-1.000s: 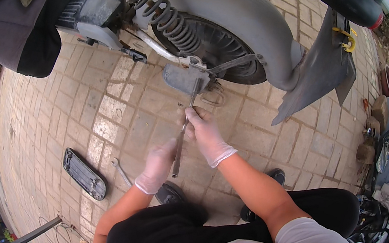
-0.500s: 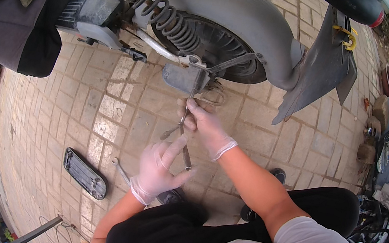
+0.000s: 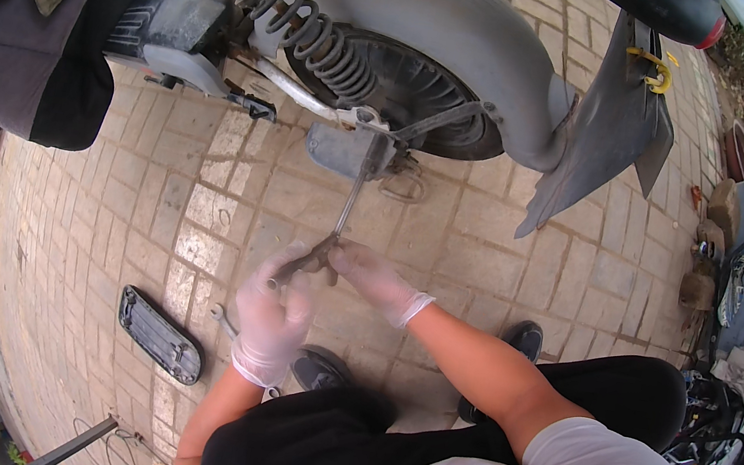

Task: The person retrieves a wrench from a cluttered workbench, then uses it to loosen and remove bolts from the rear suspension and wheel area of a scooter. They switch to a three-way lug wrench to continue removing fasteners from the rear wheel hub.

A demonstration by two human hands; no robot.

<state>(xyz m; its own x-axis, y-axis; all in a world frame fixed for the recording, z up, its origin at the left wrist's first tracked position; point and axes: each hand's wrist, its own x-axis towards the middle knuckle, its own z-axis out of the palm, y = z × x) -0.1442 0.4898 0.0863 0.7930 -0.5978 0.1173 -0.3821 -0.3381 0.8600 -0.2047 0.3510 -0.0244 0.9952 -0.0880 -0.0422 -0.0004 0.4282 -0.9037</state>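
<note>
A metal three-armed socket wrench (image 3: 350, 205) reaches from beside the scooter's rear wheel (image 3: 412, 94) toward me. Its long shaft meets the bracket below the coil spring (image 3: 314, 41); the exact contact is hidden. My right hand (image 3: 374, 281), in a clear glove, pinches the wrench near its hub. My left hand (image 3: 272, 319), gloved too and somewhat blurred, has one arm of the wrench between its thumb and fingers.
An oblong dark cover (image 3: 162, 336) lies on the brick paving at left, near an open-end wrench (image 3: 222, 318). My shoe (image 3: 320, 369) is close to my left hand. A mudguard (image 3: 605, 123) hangs behind the wheel. Another person's leg (image 3: 41, 68) is at upper left.
The wrench's hub has swung left and toward me, with its arms turned. My right hand moved down toward me; my left hand shifted left and now has a wrench arm in it.
</note>
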